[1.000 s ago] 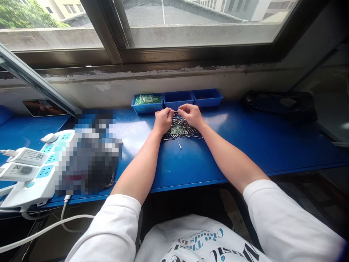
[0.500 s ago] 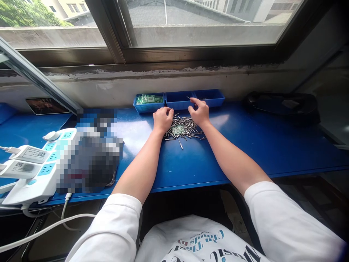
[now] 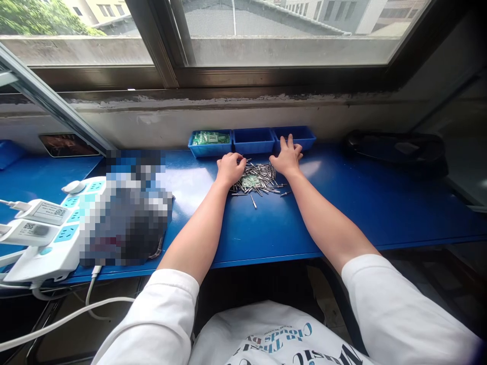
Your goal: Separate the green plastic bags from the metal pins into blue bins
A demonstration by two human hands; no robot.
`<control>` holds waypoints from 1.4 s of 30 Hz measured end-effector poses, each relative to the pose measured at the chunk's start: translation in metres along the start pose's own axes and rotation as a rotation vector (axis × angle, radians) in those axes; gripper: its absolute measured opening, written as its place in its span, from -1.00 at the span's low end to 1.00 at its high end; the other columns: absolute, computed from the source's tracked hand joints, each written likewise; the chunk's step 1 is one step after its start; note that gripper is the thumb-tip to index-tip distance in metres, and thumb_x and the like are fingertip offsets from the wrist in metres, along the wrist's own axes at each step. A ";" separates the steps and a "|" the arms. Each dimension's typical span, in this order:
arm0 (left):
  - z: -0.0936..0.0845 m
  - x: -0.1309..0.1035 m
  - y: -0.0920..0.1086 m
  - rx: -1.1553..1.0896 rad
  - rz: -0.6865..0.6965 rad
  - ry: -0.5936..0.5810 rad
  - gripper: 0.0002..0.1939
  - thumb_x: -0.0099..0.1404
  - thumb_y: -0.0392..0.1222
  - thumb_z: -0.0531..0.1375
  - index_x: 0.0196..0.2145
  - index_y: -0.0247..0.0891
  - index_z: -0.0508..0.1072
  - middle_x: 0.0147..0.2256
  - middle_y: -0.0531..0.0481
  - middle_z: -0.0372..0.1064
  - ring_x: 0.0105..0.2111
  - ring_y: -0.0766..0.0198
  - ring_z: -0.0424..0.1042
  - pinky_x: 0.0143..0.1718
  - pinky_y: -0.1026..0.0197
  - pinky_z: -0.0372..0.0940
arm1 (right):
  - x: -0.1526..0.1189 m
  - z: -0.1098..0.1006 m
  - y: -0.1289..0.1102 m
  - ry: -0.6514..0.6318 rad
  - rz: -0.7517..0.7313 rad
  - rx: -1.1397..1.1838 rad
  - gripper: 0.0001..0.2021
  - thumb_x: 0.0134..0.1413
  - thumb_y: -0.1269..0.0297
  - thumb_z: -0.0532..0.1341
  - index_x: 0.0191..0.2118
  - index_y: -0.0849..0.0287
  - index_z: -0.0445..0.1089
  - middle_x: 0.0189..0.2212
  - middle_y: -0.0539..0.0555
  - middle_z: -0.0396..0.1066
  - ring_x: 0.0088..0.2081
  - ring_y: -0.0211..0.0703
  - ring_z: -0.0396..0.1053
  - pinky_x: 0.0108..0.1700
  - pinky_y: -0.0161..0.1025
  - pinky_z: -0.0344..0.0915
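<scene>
A heap of slim silver metal pins that look like pop rivets lies on the blue table, around a small green-and-white packet. One rivet lies apart in front. My left hand rests at the heap's left back edge, thumb and fingers curled together; what they pinch is hidden. Over the front wall of the right blue bin is my right hand, its fingers spread and reaching in, with nothing visible between them. Dark thin pieces partly show in that bin.
Next to it stand a middle blue bin and a left bin holding green packets. A white power strip with plugs and cables lies at left, a phone behind. A black case sits at right.
My right hand has moved right, from before the middle bin to over the right bin; its fingers have spread and the thin pin they pinched no longer shows. My left hand stays at the heap.
</scene>
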State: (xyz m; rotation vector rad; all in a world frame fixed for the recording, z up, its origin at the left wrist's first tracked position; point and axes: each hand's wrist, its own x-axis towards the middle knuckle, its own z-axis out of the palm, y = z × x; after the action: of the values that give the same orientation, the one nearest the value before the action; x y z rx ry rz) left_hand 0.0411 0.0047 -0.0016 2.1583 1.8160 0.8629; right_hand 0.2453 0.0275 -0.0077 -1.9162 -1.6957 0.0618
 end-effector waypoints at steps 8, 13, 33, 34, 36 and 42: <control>0.003 0.000 -0.002 0.017 0.018 -0.006 -0.76 0.31 -0.08 0.08 -0.25 -0.15 0.52 -0.13 -0.08 0.49 -0.03 0.04 0.40 0.01 0.02 0.20 | -0.014 0.001 -0.019 0.004 -0.319 0.132 -0.46 0.02 0.15 0.21 0.15 0.17 0.32 0.17 0.28 0.15 0.15 0.22 0.04 0.14 0.17 0.12; 0.004 0.001 -0.003 0.017 0.035 -0.022 -0.78 0.27 -0.10 0.11 -0.26 -0.16 0.54 -0.14 -0.15 0.50 -0.04 -0.05 0.40 -0.03 -0.05 0.22 | -0.027 0.003 -0.030 -0.142 -0.447 0.158 -0.65 0.00 0.08 0.27 -0.09 0.08 0.52 -0.09 0.21 0.29 0.00 0.15 0.18 0.07 0.12 0.18; 0.006 0.002 -0.006 0.036 0.073 -0.028 -0.75 0.27 -0.10 0.10 -0.22 -0.12 0.55 -0.12 -0.12 0.52 -0.02 -0.05 0.39 -0.01 -0.06 0.19 | -0.028 0.004 -0.034 -0.140 -0.526 0.494 -0.84 -0.07 0.26 0.33 -0.30 0.13 0.58 -0.27 0.09 0.54 -0.18 -0.07 0.44 -0.04 -0.13 0.36; 0.006 0.001 -0.006 0.037 0.074 -0.030 -0.75 0.27 -0.09 0.10 -0.20 -0.12 0.55 -0.12 -0.12 0.52 -0.02 -0.05 0.39 -0.01 -0.06 0.18 | -0.029 0.001 -0.035 -0.119 -0.504 0.542 -0.83 -0.07 0.27 0.33 -0.29 0.14 0.58 -0.26 0.09 0.54 -0.19 -0.08 0.46 -0.05 -0.14 0.38; 0.006 0.001 -0.005 0.040 0.074 -0.034 -0.74 0.28 -0.08 0.10 -0.18 -0.13 0.54 -0.11 -0.13 0.52 -0.01 -0.06 0.39 0.00 -0.07 0.17 | -0.029 -0.002 -0.037 -0.059 -0.445 0.624 -0.83 -0.07 0.29 0.31 -0.29 0.14 0.56 -0.26 0.09 0.54 -0.21 -0.09 0.47 -0.08 -0.15 0.41; 0.002 -0.002 0.000 0.009 0.075 0.007 -0.70 0.28 -0.12 0.11 -0.06 -0.11 0.48 -0.04 -0.12 0.49 0.03 -0.02 0.36 0.04 -0.05 0.13 | -0.024 0.004 -0.035 -0.059 -0.284 0.831 -0.85 0.01 0.20 0.23 -0.34 0.13 0.50 -0.36 0.05 0.53 -0.37 -0.13 0.48 -0.20 -0.13 0.45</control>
State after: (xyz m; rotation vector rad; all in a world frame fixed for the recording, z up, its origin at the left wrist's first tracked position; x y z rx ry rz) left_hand 0.0421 0.0033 -0.0041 2.2454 1.7556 0.8811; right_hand 0.2076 0.0078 -0.0041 -1.0618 -1.6013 0.6130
